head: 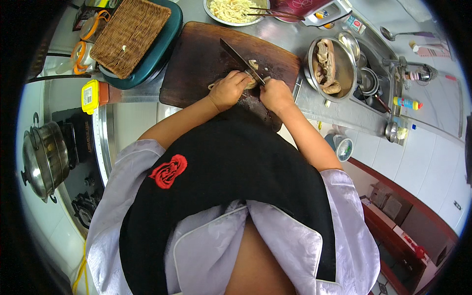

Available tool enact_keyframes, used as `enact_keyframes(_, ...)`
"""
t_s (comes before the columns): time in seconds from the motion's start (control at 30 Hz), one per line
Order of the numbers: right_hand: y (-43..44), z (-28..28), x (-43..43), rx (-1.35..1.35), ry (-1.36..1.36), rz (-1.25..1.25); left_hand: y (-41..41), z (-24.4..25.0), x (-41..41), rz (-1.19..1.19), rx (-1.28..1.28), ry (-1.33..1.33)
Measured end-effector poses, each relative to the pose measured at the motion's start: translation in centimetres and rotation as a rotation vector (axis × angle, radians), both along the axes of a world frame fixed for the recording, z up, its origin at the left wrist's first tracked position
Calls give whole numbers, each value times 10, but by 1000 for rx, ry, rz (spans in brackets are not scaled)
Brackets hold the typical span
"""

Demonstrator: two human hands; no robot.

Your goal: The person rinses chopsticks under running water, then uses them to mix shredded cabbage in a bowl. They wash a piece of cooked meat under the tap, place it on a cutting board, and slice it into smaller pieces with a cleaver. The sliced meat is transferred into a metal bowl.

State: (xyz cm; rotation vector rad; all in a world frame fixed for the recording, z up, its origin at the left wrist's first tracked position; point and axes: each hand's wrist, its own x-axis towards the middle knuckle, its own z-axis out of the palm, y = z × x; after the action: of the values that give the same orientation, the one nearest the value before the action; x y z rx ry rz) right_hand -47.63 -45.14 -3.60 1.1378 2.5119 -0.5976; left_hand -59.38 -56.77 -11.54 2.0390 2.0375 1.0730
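Note:
On the dark wooden cutting board (195, 61), my right hand (276, 95) grips the handle of a kitchen knife (239, 59), whose blade points away to the upper left. My left hand (229, 90) presses a pale piece of food (252, 84), perhaps meat, against the board beside the blade. A small cut piece (253, 64) lies just past the blade, with tiny bits near it. Part of a pale strip (211, 86) shows left of my left hand; the rest is hidden under it.
A steel bowl (311, 75) with meat stands right of the board, near the sink (383, 86). Beyond the board is a bowl of shredded food (236, 10) with chopsticks (276, 14). A wicker basket (131, 35) rests on a green lid (167, 40) at left.

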Motion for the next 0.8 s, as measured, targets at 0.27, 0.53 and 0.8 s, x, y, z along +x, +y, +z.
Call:
enact_keyframes(0.27, 0, 22, 14, 19, 159, -5, 1, -2, 1, 26, 45, 18)
enact_keyframes(0.53, -4, 49, 32, -27, 6, 66, 0, -2, 0, 17, 66, 37)
enact_keyframes(0.8, 0, 25, 13, -53, -25, 80, -3, -4, -3, 5, 44, -1)
